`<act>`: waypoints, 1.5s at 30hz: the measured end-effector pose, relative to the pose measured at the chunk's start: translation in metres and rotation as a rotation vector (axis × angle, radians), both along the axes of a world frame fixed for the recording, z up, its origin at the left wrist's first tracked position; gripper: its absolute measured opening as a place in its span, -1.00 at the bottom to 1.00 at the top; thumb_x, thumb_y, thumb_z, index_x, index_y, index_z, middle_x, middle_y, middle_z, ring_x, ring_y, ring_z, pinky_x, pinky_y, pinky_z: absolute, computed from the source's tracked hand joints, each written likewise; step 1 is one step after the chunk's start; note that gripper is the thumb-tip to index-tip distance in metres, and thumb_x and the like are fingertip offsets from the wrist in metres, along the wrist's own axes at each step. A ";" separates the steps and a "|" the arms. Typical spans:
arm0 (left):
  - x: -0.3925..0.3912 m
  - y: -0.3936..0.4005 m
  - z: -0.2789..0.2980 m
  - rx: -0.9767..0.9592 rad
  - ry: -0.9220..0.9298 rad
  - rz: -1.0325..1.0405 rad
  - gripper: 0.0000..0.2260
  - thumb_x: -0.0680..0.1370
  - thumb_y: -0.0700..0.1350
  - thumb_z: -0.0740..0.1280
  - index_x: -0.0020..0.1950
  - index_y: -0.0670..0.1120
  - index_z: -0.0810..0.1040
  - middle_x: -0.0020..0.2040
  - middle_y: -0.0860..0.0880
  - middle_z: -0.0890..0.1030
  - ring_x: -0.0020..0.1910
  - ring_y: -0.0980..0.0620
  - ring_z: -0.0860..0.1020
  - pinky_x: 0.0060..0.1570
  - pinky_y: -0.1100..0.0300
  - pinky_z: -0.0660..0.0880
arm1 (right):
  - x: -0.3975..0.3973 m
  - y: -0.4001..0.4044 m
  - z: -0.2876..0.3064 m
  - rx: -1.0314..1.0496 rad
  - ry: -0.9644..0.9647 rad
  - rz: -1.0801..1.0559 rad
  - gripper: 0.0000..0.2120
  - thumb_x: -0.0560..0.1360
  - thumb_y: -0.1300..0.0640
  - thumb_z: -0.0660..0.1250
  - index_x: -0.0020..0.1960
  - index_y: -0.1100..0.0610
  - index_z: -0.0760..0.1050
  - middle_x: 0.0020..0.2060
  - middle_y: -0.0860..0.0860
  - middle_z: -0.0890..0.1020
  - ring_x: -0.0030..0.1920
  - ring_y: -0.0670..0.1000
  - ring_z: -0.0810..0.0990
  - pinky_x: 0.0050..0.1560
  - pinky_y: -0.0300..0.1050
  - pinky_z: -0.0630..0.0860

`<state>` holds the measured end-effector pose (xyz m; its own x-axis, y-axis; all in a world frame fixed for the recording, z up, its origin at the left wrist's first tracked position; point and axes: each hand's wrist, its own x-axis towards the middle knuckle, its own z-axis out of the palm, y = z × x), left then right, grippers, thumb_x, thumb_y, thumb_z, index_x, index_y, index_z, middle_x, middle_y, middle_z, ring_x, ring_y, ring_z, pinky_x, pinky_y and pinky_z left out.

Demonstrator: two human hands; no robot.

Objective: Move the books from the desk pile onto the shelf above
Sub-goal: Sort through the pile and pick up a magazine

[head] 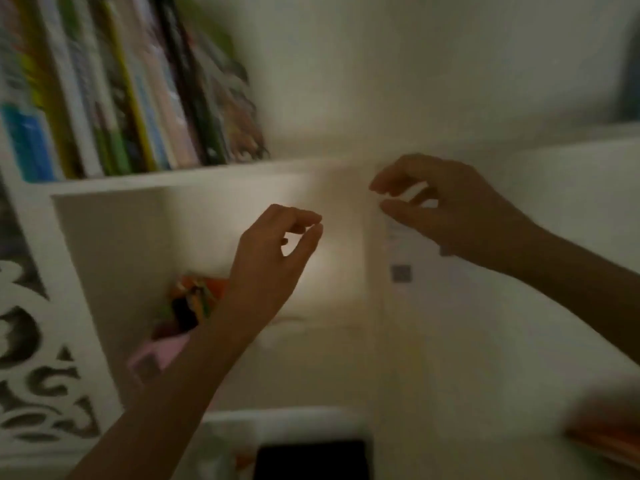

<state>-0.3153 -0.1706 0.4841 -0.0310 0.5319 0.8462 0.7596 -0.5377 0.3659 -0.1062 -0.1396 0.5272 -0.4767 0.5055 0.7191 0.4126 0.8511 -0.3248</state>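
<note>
Both hands are hanging in the air in front of the shelving, neither one carrying anything that I can make out. The left hand is sitting near the middle of the view with its fingers loosely curled and the thumb tip almost meeting the forefinger, nothing between them; the right hand is up at about two o'clock from it, fingers drooping and slightly parted — a pale sliver is showing in the gap, but the blur is too heavy to say whether that is the wall behind or something held. The shelf is running across at ten o'clock, and a row of books is already standing on it, leaning a little to the left against one another, which is presumably keeping them from toppling into the free stretch of board to their right. I would judge the hands are between trips, empty and near the shelf edge. Down at five o'clock an orange-edged stack is lying at the frame's border — likely the pile on the tabletop, though it is badly smeared. In the open cubby below the shelf, a pink holder is standing with colourful bits poking out of its top; what they are I cannot tell.
</note>
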 end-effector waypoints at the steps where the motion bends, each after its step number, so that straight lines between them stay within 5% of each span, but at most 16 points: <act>1: 0.017 0.004 -0.019 -0.050 0.004 -0.058 -0.93 0.55 -0.09 0.31 0.00 0.01 0.58 -0.09 0.19 0.54 -0.05 0.23 0.52 -0.09 0.35 0.45 | 0.021 -0.004 -0.021 -0.044 -0.054 -0.051 -0.86 0.51 0.11 0.32 0.03 -0.09 0.47 -0.08 -0.26 0.50 -0.07 -0.33 0.47 -0.16 -0.51 0.36; 8: 0.162 0.021 -0.195 -0.619 0.082 -0.351 -0.84 0.55 -0.14 0.31 0.09 -0.14 0.59 -0.01 -0.02 0.57 -0.11 0.18 0.51 -0.11 0.53 0.34 | 0.178 -0.023 -0.205 -0.467 -0.284 -0.411 -0.75 0.52 0.13 0.33 0.20 0.09 0.50 0.06 0.01 0.55 0.05 -0.04 0.49 -0.06 -0.36 0.33; 14: 0.283 0.021 -0.349 -1.049 0.276 -0.490 -0.78 0.55 -0.07 0.31 0.10 -0.16 0.58 0.03 -0.11 0.56 0.00 0.01 0.52 0.09 0.15 0.43 | 0.327 -0.060 -0.375 -0.919 -0.472 -0.656 -0.67 0.56 0.13 0.26 0.31 0.13 0.43 0.23 0.08 0.47 0.26 0.07 0.43 0.19 -0.15 0.32; 20: 0.388 0.031 -0.424 -1.292 0.287 -0.441 -0.80 0.57 -0.15 0.28 0.16 -0.18 0.54 0.11 -0.14 0.52 0.08 -0.01 0.51 0.02 0.29 0.36 | 0.452 -0.065 -0.461 -1.177 -0.353 -0.747 -0.61 0.56 0.18 0.23 0.39 0.15 0.36 0.35 0.10 0.41 0.33 0.10 0.39 0.27 -0.12 0.29; 24: 0.439 0.042 -0.444 -1.352 0.231 -0.335 -0.75 0.56 -0.21 0.29 0.23 -0.22 0.50 0.18 -0.21 0.48 0.15 -0.11 0.49 0.05 0.28 0.34 | 0.488 -0.051 -0.485 -1.238 -0.299 -0.784 -0.69 0.59 0.10 0.16 0.26 0.23 0.46 0.19 0.17 0.52 0.22 0.15 0.47 0.18 -0.09 0.37; 26: 0.460 0.047 -0.447 -1.335 0.196 -0.314 -0.75 0.54 -0.24 0.31 0.21 -0.24 0.51 0.17 -0.21 0.46 0.13 -0.14 0.50 0.08 0.18 0.38 | 0.494 -0.043 -0.479 -1.059 -0.183 -0.865 -0.65 0.55 0.04 0.10 0.12 0.24 0.52 0.04 0.18 0.56 0.08 0.17 0.54 0.02 -0.06 0.41; 29: 0.487 0.060 -0.441 -1.274 0.162 -0.338 -0.78 0.54 -0.23 0.31 0.18 -0.20 0.52 0.09 -0.09 0.42 0.02 -0.06 0.52 -0.02 0.19 0.45 | 0.513 -0.022 -0.470 -0.623 -0.190 -1.047 -0.64 0.41 0.15 0.42 0.17 0.22 0.49 0.09 0.22 0.54 0.11 0.25 0.54 0.02 0.05 0.51; 32: 0.512 0.083 -0.433 -1.213 0.145 -0.368 -0.79 0.56 -0.21 0.28 0.20 -0.17 0.50 0.09 -0.04 0.40 0.04 -0.02 0.50 -0.05 0.22 0.42 | 0.548 -0.002 -0.474 -0.616 -0.522 -1.119 -0.10 0.17 0.27 0.55 0.42 0.16 0.21 0.36 0.30 0.35 0.35 0.40 0.31 0.28 0.32 0.25; 36: 0.534 0.108 -0.420 -1.204 0.142 -0.456 -0.80 0.58 -0.21 0.25 0.18 -0.17 0.51 0.11 -0.05 0.42 0.04 0.02 0.49 -0.07 0.29 0.41 | 0.594 0.006 -0.486 -0.734 -0.735 -1.075 -0.04 0.50 0.23 0.31 0.42 -0.09 -0.45 0.51 0.24 -0.15 0.48 0.37 -0.12 0.40 0.32 0.07; 40: 0.537 0.113 -0.417 -1.250 0.125 -0.486 -0.82 0.58 -0.23 0.23 0.17 -0.11 0.50 0.07 0.01 0.43 -0.04 0.08 0.51 -0.16 0.36 0.44 | 0.610 0.007 -0.472 -0.756 -0.742 -0.971 -0.09 0.56 0.07 0.26 0.44 -0.12 -0.48 0.52 0.21 -0.12 0.49 0.33 -0.04 0.38 0.28 0.18; 45: 0.542 0.117 -0.401 -1.282 0.011 -0.559 -0.91 0.59 -0.22 0.23 0.03 -0.05 0.46 -0.09 0.02 0.47 -0.30 0.19 0.50 -0.34 0.41 0.47 | 0.607 0.021 -0.417 -0.740 -0.450 -0.973 -0.27 0.58 -0.01 0.19 0.47 -0.05 -0.30 0.51 0.12 0.14 0.44 0.16 0.27 0.33 0.09 0.34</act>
<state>0.2264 -0.0536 0.0830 0.4425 0.8658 -0.2335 0.5643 -0.0665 0.8229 0.5006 -0.1188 0.1100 0.1821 0.9833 -0.0029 0.9500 -0.1767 -0.2575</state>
